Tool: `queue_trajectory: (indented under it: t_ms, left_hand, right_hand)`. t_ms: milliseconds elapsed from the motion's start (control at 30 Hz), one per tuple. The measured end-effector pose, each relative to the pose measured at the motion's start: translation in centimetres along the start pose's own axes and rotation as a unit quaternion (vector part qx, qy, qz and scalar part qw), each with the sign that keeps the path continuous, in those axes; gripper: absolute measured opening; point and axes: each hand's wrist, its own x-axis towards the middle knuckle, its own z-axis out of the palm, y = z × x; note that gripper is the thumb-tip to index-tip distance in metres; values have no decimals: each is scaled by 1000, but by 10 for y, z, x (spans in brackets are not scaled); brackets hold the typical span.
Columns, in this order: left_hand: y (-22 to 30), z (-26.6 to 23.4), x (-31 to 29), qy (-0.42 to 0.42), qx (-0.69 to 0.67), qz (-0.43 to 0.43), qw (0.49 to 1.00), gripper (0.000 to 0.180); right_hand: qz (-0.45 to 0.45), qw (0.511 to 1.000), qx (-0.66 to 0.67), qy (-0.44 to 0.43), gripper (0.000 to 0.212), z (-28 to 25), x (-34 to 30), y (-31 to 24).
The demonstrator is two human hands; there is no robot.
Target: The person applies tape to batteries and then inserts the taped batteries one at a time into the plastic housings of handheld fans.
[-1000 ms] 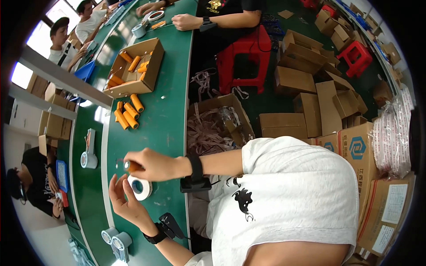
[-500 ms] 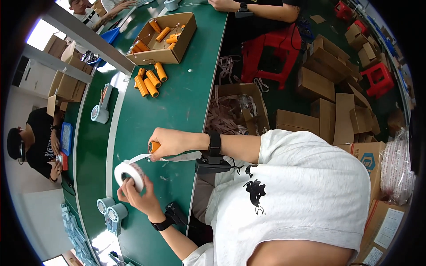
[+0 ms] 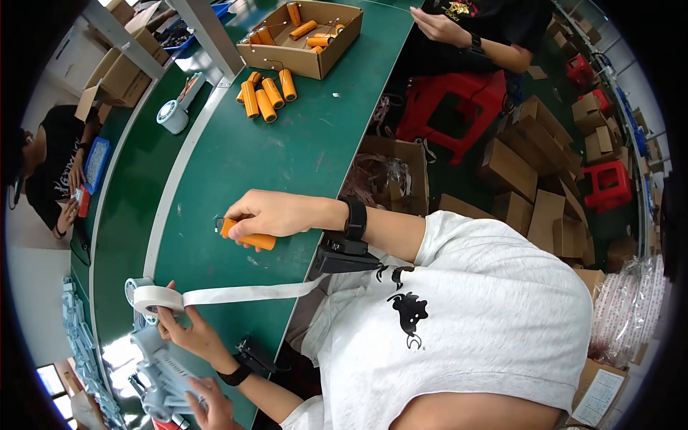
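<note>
My right hand (image 3: 276,213) closes around an orange cylindrical battery (image 3: 259,241), tilted just above the green table. A short dark wire with a small connector (image 3: 218,223) sticks out at its far-left end. Nearer the bottom, my left hand (image 3: 195,340) grips a white tape roll (image 3: 159,297) by its ring, thumb and fingers on either side. From the roll a white strip (image 3: 247,294) stretches right, over the table edge toward my lap, apart from the battery. Several loose orange batteries (image 3: 266,104) lie together farther up the table.
A cardboard box (image 3: 304,64) of wired batteries stands beyond the loose ones. At the lower left, a co-worker's hand (image 3: 211,405) is at light-blue fan-like devices (image 3: 159,380). Another such device (image 3: 173,115) lies beyond the metal rail. A red stool (image 3: 459,107) and cartons stand on the right.
The tape roll and my left hand have moved down-left, away from the battery. My right hand now shows the battery lengthwise. A co-worker's hand has appeared below, and the view has shifted.
</note>
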Motion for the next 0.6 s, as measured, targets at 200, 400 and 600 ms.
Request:
queue_trajectory:
  t_ms: [200,400,600]
  left_hand:
    - [17,12,-20,-45,56,92,993,34]
    - [29,20,-19,-63,95,114,987,38]
    - [46,19,-15,-67,120,95,986,32]
  right_hand:
    - [-232,951,-143,148,18,40,15,-13]
    - [-212,940,-245,107,19,57,24,-21]
    - [-175,950,-208,152,21,57,34,-7]
